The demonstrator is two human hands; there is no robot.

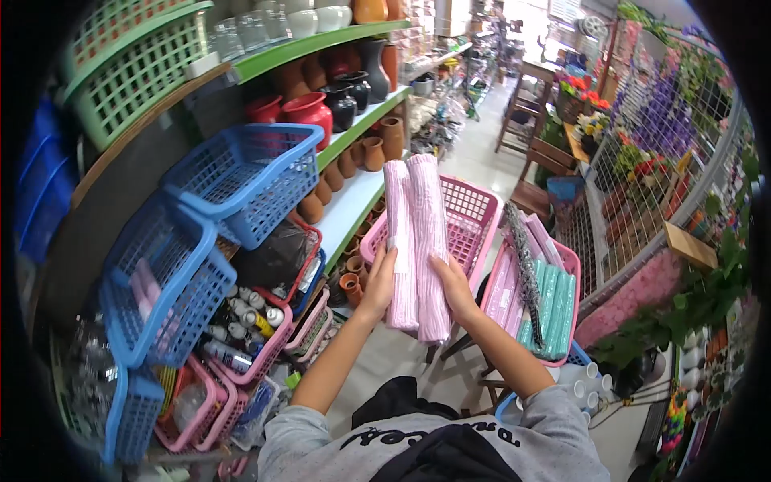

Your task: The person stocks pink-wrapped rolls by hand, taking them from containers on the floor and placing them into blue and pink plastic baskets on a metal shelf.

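Note:
Two pink-and-white striped rolls (pixel 430 249), which look like wrapping material, stand side by side between my hands. My left hand (pixel 380 283) grips the left roll from its outer side. On the other side, my right hand (pixel 452 286) is closed around the right roll. Behind the rolls is a pink plastic basket (pixel 474 210); the part I can see inside shows bare mesh. To the right, another pink basket (pixel 572 277) holds teal rolls (pixel 554 309), pink rolls (pixel 503 293) and a dark patterned roll (pixel 524 269) lying across them.
Blue baskets (pixel 261 197) stack at the left, one with pink rolls inside. Pink baskets (pixel 269 357) with spray cans sit below. Green-edged shelves (pixel 337 128) hold pots and vases. A wire mesh rack (pixel 642 177) with artificial flowers stands right. White cups (pixel 586 381) are on the floor side.

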